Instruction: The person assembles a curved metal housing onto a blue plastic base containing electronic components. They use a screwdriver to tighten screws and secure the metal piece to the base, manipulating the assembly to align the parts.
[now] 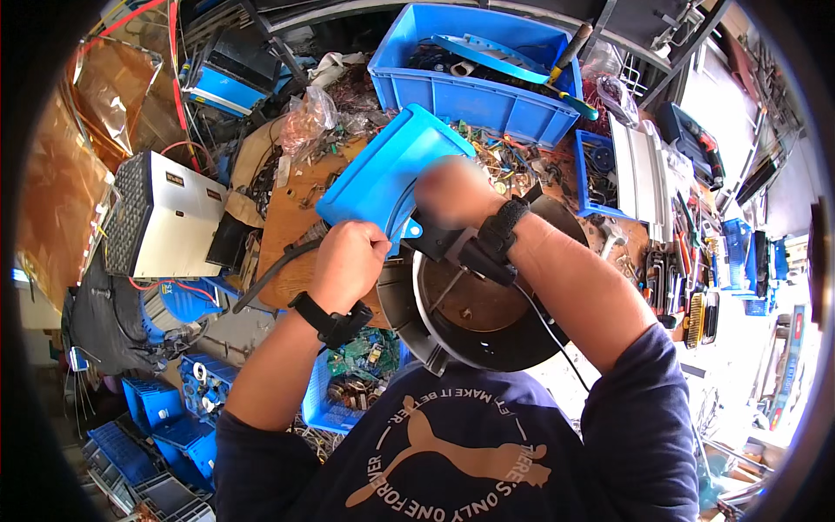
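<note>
A blue plastic casing [383, 165] lies tilted across the wooden workbench in front of me. My left hand [348, 261] is closed at its near edge, around a thick black cable [283, 263] that trails off to the left and also shows on the casing side of my fingers. On the casing's right end is my right hand [457, 196], smeared, so its fingers and anything in them cannot be made out. Below that wrist stands a large round metal pot [424, 304], with a thin rod across its opening. Both wrists wear black bands.
Behind the casing sits a big blue crate [478, 100] holding tools and scrap. A blue basket of circuit boards [326, 404] is near my left elbow. To the left stands a white-and-black box [178, 213]. Hand tools [665, 283] and a power drill [703, 148] lie right.
</note>
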Demonstrator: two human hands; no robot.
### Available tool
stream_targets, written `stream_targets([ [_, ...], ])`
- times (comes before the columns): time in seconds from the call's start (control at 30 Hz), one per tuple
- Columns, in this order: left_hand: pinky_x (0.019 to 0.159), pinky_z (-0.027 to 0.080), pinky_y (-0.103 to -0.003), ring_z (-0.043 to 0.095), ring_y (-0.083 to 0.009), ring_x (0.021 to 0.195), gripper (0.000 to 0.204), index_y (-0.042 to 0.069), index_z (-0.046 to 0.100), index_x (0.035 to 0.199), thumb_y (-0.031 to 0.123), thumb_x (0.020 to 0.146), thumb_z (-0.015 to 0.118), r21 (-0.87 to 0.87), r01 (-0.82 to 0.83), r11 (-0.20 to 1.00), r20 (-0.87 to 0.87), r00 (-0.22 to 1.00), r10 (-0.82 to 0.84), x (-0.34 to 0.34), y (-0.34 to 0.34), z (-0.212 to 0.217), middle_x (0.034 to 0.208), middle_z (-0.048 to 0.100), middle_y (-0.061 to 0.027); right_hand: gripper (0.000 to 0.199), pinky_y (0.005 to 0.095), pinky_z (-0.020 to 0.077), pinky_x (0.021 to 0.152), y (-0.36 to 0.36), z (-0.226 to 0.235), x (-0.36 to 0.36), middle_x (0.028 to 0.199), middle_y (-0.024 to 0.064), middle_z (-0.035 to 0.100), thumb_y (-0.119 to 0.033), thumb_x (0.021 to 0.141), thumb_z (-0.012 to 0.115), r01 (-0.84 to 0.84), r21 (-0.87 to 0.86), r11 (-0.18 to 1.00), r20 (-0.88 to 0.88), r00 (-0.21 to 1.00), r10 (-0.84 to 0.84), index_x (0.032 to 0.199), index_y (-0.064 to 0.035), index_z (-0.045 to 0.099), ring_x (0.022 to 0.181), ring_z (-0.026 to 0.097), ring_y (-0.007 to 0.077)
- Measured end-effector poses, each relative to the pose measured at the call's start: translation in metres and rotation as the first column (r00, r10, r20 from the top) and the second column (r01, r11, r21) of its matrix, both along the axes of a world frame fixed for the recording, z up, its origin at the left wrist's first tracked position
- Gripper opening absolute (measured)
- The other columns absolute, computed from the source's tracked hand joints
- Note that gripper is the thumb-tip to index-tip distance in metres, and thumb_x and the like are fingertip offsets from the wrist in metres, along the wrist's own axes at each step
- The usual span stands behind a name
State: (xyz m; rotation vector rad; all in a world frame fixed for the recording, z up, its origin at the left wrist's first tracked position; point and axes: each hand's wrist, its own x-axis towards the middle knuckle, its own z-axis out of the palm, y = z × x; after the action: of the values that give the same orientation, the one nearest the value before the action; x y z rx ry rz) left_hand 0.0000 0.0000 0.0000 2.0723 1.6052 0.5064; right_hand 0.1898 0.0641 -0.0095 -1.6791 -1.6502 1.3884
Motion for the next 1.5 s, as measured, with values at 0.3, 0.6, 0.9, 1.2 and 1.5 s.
stream_targets([
  [0.3, 0.064, 0.048, -0.042, 0.061, -0.0360, 0.069, 0.010, 0.001, 0.068, 0.074, 0.011, 0.074, 0.065, 0.004, -0.113, 0.994, -0.001, 0.994, 0.113, -0.006, -0.002, 0.002, 0.072, 0.063, -0.0192, 0.015, 0.0327, 0.0522, 0.056, 0.017, -0.010, -0.040, 0.069, 0.0160, 0.064, -0.007, 0.069, 0.065, 0.068, 0.327, 0.942, 0.101, 0.989, -0.106, 0.082, 0.0011, 0.066, 0.059, 0.065, 0.0231],
  [0.6, 0.064, 0.049, -0.042, 0.061, -0.0362, 0.068, 0.011, 0.001, 0.068, 0.074, 0.011, 0.074, 0.064, 0.019, -0.143, 0.990, 0.056, 0.988, 0.142, 0.001, -0.006, -0.009, 0.071, 0.063, -0.0195, 0.020, 0.0313, 0.0514, 0.052, 0.014, -0.016, -0.040, 0.061, 0.0142, 0.063, -0.015, 0.071, 0.066, 0.129, 0.286, 0.950, 0.050, 0.988, -0.149, 0.077, 0.0044, 0.065, 0.051, 0.062, 0.0193],
  [0.9, 0.063, 0.048, -0.041, 0.061, -0.0335, 0.067, 0.010, 0.000, 0.067, 0.073, 0.010, 0.073, 0.065, 0.084, -0.155, 0.984, 0.064, 0.987, 0.150, 0.006, -0.011, -0.013, 0.071, 0.063, -0.0183, 0.019, 0.0363, 0.0534, 0.070, 0.001, 0.012, -0.041, 0.076, 0.0190, 0.066, -0.013, 0.074, 0.057, -0.223, -0.062, 0.973, 0.258, 0.938, 0.231, 0.073, 0.0029, 0.067, 0.075, 0.067, 0.0280],
  [1.2, 0.056, 0.046, -0.030, 0.060, -0.0193, 0.059, 0.009, -0.002, 0.067, 0.080, 0.006, 0.076, 0.066, 0.119, -0.109, 0.987, 0.253, 0.964, 0.076, -0.011, -0.015, -0.022, 0.070, 0.064, -0.0133, 0.024, 0.0418, 0.0519, 0.067, -0.004, 0.019, -0.066, 0.085, 0.0237, 0.065, -0.018, 0.078, 0.052, -0.414, 0.121, 0.902, 0.544, 0.788, 0.289, 0.082, 0.0029, 0.063, 0.081, 0.065, 0.0366],
  [1.5, 0.057, 0.041, -0.019, 0.053, -0.0045, 0.066, 0.009, -0.004, 0.062, 0.091, 0.001, 0.083, 0.061, -0.117, -0.325, 0.938, 0.472, 0.813, 0.341, -0.078, -0.030, -0.021, 0.074, 0.060, -0.0006, 0.018, 0.0364, 0.0535, 0.063, -0.024, 0.029, -0.101, 0.084, 0.0152, 0.068, -0.013, 0.078, 0.055, -0.714, 0.283, 0.641, 0.745, 0.584, 0.322, 0.087, -0.0019, 0.065, 0.077, 0.067, 0.0275],
])
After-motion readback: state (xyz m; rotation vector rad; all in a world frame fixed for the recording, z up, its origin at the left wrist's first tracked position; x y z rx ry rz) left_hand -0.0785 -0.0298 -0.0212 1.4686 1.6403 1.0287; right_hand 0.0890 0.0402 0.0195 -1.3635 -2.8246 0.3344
